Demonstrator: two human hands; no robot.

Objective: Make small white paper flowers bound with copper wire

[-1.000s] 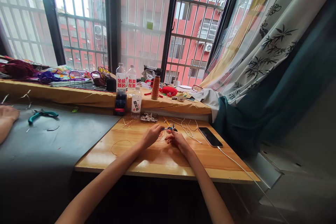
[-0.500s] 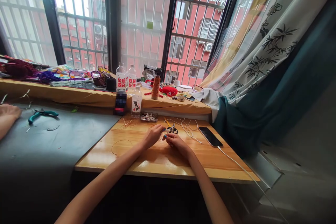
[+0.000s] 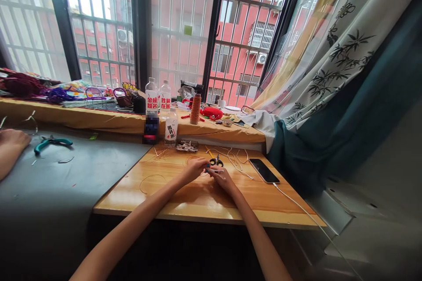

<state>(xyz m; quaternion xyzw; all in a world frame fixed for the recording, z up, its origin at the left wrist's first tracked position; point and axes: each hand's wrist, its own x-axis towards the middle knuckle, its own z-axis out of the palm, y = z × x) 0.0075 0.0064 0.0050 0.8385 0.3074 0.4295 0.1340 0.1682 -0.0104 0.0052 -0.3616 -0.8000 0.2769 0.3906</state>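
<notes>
My left hand [image 3: 198,167] and my right hand [image 3: 222,177] meet over the wooden table, fingertips pinched close together. A thin white strip [image 3: 216,171] runs from my left fingertips across the fingers of my right hand; its exact kind is too small to tell. Whatever lies in the right pinch is hidden. Just beyond the hands lie black-handled scissors [image 3: 216,162]. Loops of thin brown thread [image 3: 152,177] rest left of my hands, with short pale pieces [image 3: 161,153] farther back.
A clear box of small pieces [image 3: 187,146] and a water bottle [image 3: 171,128] stand behind. White cords [image 3: 238,162] and a charging phone [image 3: 263,171] lie right. Teal pliers [image 3: 52,142] rest on the grey mat, near another person's hand [image 3: 15,142]. A brown thread spool [image 3: 195,109] stands on the ledge.
My hands have drawn together, and the white strip now lies across my right fingers. The scissors show more clearly. At far left, the other person's hand has moved slightly right.
</notes>
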